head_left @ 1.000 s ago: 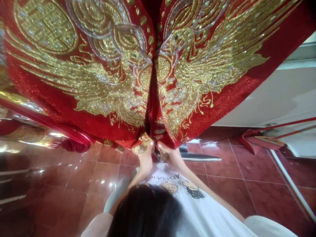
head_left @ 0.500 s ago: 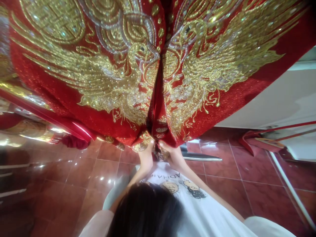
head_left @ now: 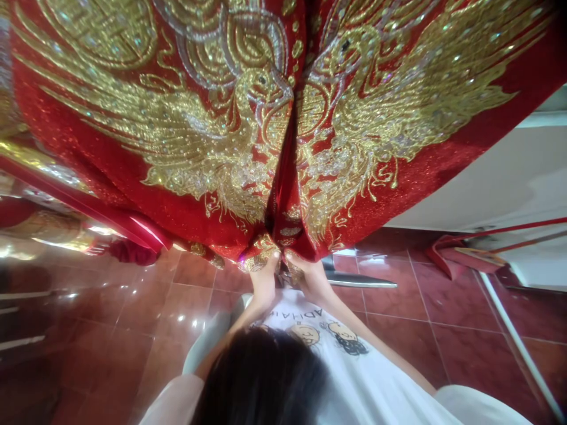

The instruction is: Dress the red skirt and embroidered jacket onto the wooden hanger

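Observation:
A red garment [head_left: 354,230] with gold and silver beaded bird embroidery hangs across the upper half of the view. Its front opening runs down the middle, with darker red cloth showing in the gap. At the lower end of this opening, my left hand [head_left: 264,276] is closed on the garment's edge, thumb on top of the gold-patterned cloth. Close beside it, my right hand [head_left: 310,270] grips the other edge, thumb likewise uppermost. Cloth hides most of the fingers of both hands.
Other red and gold garments [head_left: 57,230] hang at the left. Red tiles [head_left: 398,342] cover the floor. A dark, flat metal-looking base [head_left: 363,280] lies behind my right hand. At the right are a white pole [head_left: 509,330] and red cloth [head_left: 447,254] near a white wall [head_left: 460,183].
The garment's upper embroidery has shifted slightly to the right and appears a little larger. Both hands keep their hold at nearly the same spot.

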A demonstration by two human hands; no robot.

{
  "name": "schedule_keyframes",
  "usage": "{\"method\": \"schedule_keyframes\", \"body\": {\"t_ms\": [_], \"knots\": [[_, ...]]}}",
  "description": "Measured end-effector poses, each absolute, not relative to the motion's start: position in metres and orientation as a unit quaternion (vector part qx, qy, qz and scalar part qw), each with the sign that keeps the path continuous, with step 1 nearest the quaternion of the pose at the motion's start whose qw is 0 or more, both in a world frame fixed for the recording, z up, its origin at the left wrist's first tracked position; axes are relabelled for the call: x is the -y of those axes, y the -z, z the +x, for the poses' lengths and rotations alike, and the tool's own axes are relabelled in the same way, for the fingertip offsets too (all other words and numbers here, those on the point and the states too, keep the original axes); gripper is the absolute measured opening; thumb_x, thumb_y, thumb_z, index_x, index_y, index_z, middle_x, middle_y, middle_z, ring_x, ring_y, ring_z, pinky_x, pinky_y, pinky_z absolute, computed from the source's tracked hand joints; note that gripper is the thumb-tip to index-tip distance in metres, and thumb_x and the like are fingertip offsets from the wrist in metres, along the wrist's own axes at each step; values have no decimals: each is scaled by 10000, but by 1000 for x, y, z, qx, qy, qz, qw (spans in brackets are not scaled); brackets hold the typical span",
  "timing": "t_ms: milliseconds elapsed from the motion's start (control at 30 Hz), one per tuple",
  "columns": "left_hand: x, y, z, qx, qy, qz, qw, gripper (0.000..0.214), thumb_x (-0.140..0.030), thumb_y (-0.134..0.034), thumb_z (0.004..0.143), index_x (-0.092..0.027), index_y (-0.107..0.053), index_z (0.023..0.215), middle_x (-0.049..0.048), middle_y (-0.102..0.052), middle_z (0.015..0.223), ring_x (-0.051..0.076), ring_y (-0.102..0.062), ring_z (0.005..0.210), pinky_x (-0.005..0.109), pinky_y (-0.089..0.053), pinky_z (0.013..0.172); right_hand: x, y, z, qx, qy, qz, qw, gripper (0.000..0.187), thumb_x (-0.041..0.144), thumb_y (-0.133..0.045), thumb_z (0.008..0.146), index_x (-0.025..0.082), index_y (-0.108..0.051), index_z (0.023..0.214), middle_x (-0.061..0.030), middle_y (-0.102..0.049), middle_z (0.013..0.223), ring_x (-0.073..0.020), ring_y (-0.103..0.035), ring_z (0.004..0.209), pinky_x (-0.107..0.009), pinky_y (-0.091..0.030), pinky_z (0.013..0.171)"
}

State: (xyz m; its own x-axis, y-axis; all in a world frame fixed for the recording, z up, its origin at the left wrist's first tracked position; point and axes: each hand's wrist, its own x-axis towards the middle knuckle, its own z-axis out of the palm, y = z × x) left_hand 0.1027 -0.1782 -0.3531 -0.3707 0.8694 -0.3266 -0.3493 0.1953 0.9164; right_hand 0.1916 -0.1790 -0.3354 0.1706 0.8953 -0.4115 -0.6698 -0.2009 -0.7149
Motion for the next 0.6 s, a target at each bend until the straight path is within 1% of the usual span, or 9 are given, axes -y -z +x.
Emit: {"method": "schedule_keyframes", "body": {"t_ms": [133, 300, 367, 467, 600], "knots": [[178, 354, 102, -582, -595, 224, 507, 479, -177, -731, 720, -145, -579, 1174, 94, -652, 1197, 199, -636, 1061, 347, -437, 1036, 179, 335, 191, 121, -644, -454, 605, 452, 235, -841, 505, 152, -624, 893, -35, -674, 758, -203, -647, 801, -336, -553, 699], [171, 354, 97, -578, -621, 242, 470, 508, -197, -748, 702, -144, -580, 1179, 85, -654, 1191, 195, -633, 1067, 335, -436, 1040, 179, 330, 191, 91, -647, -454, 606, 533, 194, -856, 448, 158, -627, 928, -48, -689, 847, -218, -650, 870, -332, -552, 716], [167, 354, 95, -563, -634, 241, 473, 512, -204, -748, 702, -147, -580, 1182, 83, -655, 1191, 190, -639, 1052, 335, -441, 1036, 179, 329, 191, 85, -652, -454, 602, 545, 184, -852, 437, 161, -629, 934, -48, -689, 861, -221, -650, 884, -332, -551, 713], [166, 353, 95, -554, -637, 241, 479, 516, -205, -749, 701, -156, -578, 1185, 81, -649, 1205, 193, -628, 1083, 334, -436, 1045, 179, 328, 191, 86, -649, -453, 605, 559, 173, -847, 423, 160, -632, 940, -52, -691, 877, -223, -647, 896, -331, -549, 718], [169, 350, 97, -564, -621, 258, 479, 492, -214, -744, 711, -157, -581, 1172, 82, -652, 1194, 201, -623, 1097, 345, -431, 1049, 179, 331, 190, 111, -645, -455, 604, 509, 200, -843, 454, 156, -634, 915, -53, -690, 851, -213, -643, 878, -332, -545, 730]]}}
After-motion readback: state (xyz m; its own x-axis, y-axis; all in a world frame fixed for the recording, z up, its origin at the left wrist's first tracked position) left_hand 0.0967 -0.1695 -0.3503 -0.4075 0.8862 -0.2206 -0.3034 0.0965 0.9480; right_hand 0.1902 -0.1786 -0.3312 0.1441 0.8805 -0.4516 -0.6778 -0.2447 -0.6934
